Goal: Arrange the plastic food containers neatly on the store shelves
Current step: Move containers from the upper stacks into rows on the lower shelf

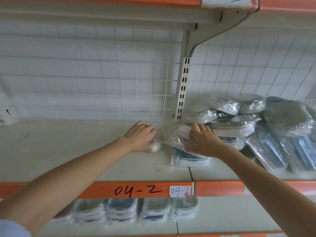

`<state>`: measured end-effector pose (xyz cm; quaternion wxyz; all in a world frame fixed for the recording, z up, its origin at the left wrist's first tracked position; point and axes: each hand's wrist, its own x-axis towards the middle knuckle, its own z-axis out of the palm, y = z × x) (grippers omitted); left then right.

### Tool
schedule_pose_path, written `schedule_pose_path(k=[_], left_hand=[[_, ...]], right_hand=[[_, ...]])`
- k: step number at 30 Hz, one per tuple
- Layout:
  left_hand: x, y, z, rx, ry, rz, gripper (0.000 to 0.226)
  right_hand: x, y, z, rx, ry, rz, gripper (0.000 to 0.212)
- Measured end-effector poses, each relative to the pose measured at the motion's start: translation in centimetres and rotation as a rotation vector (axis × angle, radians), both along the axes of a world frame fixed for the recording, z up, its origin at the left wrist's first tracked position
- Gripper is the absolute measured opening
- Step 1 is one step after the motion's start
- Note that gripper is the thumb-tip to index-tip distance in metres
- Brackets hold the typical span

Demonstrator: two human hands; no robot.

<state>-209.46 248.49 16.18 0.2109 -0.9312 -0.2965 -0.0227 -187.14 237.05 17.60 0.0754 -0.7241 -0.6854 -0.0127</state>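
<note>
Both my arms reach over the white shelf [85, 151]. My left hand [141, 136] curls round the bunched clear wrap [155, 146] at the left end of a plastic-wrapped food container [181, 134]. My right hand [202, 141] lies flat on top of that container with fingers straight. The container sits on a stacked white and blue container [190, 160] near the shelf's upright. A loose heap of wrapped containers [256, 120] fills the shelf to the right, some leaning at an angle.
A slotted metal upright [183, 89] and wire grid back panel stand behind the hands. The orange shelf edge [136, 189] is marked 04-2. On the lower shelf a row of wrapped containers [136, 209] stands side by side. Another shelf hangs overhead.
</note>
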Motion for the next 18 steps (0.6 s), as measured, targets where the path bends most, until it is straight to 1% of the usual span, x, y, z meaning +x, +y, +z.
schedule_pose_path(k=[2, 4, 5, 6, 7, 8, 10, 15, 18], left_hand=[[0.7, 0.3, 0.1, -0.104, -0.002, -0.053, 0.047], [1.3, 1.2, 0.7, -0.290, -0.082, -0.046, 0.049], [1.5, 1.8, 1.0, -0.414, -0.107, -0.006, 0.059], [1.5, 2.4, 1.2, -0.527, -0.096, 0.052, 0.072], [1.5, 2.9, 1.2, -0.602, -0.047, 0.113, 0.085], [1.5, 3.3, 1.0, -0.630, 0.022, 0.168, 0.095], [1.5, 3.7, 0.4, -0.608, 0.113, 0.235, 0.104], [1.5, 3.0, 0.2, -0.531, 0.094, 0.259, 0.103], [0.0, 2.0, 0.0, -0.549, 0.011, 0.323, 0.102]], right_hand=[[0.1, -0.1, -0.2, 0.012, -0.010, -0.004, 0.067], [0.2, -0.2, -0.3, 0.021, 0.010, -0.009, 0.067], [0.2, -0.2, -0.4, 0.022, 0.020, -0.010, 0.067], [0.2, -0.2, -0.4, 0.023, 0.024, -0.011, 0.066], [0.3, -0.2, -0.5, 0.023, 0.026, -0.012, 0.066], [0.3, -0.2, -0.5, 0.026, 0.027, -0.013, 0.066], [0.3, -0.1, -0.7, 0.032, 0.040, -0.019, 0.066], [0.4, 0.0, -0.6, 0.031, 0.100, -0.027, 0.062], [0.3, -0.6, -0.8, 0.087, 0.100, -0.033, 0.062]])
